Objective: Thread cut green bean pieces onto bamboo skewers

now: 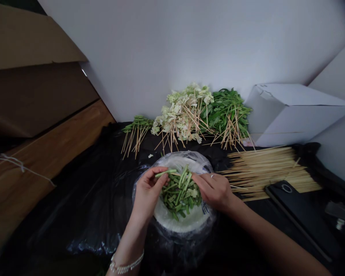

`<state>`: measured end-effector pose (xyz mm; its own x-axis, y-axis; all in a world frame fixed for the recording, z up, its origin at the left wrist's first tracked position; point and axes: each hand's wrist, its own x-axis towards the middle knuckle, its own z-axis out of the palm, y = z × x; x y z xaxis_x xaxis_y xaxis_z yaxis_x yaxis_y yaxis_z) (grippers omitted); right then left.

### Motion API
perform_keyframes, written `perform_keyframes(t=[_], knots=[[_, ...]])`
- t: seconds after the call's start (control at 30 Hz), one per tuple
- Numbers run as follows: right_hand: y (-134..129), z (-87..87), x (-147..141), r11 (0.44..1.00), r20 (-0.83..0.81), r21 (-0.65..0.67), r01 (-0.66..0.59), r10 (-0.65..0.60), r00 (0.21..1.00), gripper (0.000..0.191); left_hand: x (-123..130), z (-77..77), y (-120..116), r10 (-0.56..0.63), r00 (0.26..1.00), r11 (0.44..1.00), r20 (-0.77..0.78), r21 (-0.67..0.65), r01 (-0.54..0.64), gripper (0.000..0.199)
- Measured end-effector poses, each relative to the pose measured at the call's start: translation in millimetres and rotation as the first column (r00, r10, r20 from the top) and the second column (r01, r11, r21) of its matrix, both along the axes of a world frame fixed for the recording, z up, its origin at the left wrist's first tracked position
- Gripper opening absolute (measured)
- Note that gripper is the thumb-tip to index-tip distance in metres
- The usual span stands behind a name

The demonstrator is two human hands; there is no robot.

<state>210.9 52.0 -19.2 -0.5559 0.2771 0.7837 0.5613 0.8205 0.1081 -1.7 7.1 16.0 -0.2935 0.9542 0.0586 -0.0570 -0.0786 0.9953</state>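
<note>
Between the thumb and fingers of my left hand (pixel 148 189) is a cut green bean piece (pixel 170 171), pinched above the bowl. My right hand (pixel 215 189) is closed at the bowl's right side around a thin bamboo skewer (pixel 176 174), whose light tip points toward the left hand. A few bean pieces (pixel 184 175) sit crosswise by the right fingertips and seem to be threaded on it; the fingers hide most of the stick. Below both hands, a white bowl (pixel 175 229) lined with clear plastic holds a heap of cut green beans (pixel 179 199).
Skewered beans (pixel 138 124), pale cabbage-like leaves (pixel 178 111) and dark leafy greens (pixel 228 109) lie along the wall. Loose bamboo skewers (pixel 270 168) and a dark phone (pixel 299 214) lie right. A white box (pixel 284 119) stands behind; black plastic sheeting (pixel 94 203) covers the surface.
</note>
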Motion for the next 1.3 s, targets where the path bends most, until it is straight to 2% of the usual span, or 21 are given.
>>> perform_keyframes(t=[0.13,0.37,0.57,0.87,0.97,1.1,1.3], knots=[[0,-1.4,0,1.0,0.018,-0.002,0.003,-0.003,1.0,0.024,-1,-1.9,0,0.03,0.996,0.999,0.082,0.014,-0.032,0.028],[1,-0.8,0,1.0,0.022,-0.003,0.02,-0.02,1.0,0.028,1,-5.2,-2,-0.07,0.952,0.994,0.299,-0.054,0.09,0.031],[1,-4.9,0,0.999,0.032,-0.026,0.02,-0.019,0.999,0.026,3,-8.6,1,-0.032,0.947,0.999,0.32,0.019,0.028,0.026],[0,-3.1,-1,1.0,0.004,-0.014,-0.004,0.004,1.0,0.027,-3,-24.6,2,-0.014,0.985,1.0,0.169,0.012,0.013,0.028],[0,-2.3,0,1.0,0.014,-0.019,-0.007,0.007,1.0,0.027,-1,-24.6,3,-0.018,0.966,1.0,0.259,-0.009,0.021,0.031],[0,-1.3,-1,1.0,0.005,-0.012,-0.008,0.008,1.0,0.026,2,-16.7,4,-0.044,0.924,0.996,0.379,-0.059,0.071,0.038],[-1,-1.6,-1,1.0,0.011,-0.007,-0.007,0.007,1.0,0.028,5,-14.6,4,-0.041,0.915,0.991,0.402,-0.103,0.09,0.038]])
